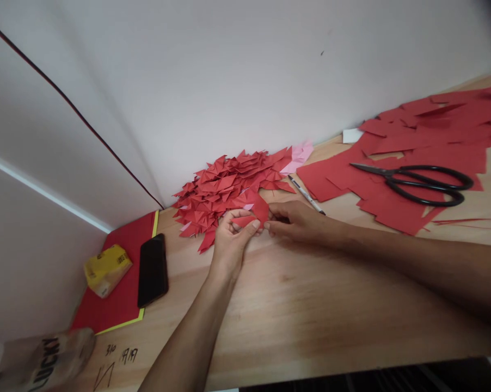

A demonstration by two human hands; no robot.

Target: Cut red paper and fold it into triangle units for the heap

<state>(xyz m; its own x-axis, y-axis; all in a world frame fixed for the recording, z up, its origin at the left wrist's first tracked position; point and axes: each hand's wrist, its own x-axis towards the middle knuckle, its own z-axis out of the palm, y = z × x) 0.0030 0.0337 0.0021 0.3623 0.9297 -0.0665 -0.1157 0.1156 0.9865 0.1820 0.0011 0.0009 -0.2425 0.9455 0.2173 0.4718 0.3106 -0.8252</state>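
Between my two hands, just above the wooden table, is a partly folded piece of red paper (pixel 262 210). My left hand (pixel 234 228) pinches its left side, with the thumb lying over the lower edge. On the right edge, the fingers and thumb of my right hand (pixel 288 220) are closed on the same paper. Right behind my hands lies a heap of folded red paper pieces (pixel 225 182), with a few pink ones among them. A pen (pixel 306 195) rests on the table beyond my right hand.
Flat red paper pieces (pixel 433 133) spread over the right side, with black-handled scissors (pixel 417 179) on top. At left lie a black phone (pixel 152 270), a yellow package (pixel 108 267) on red sheets (pixel 118 305), and a clear "LUCKY" bottle (pixel 45 359). A white wall (pixel 245 71) stands behind.
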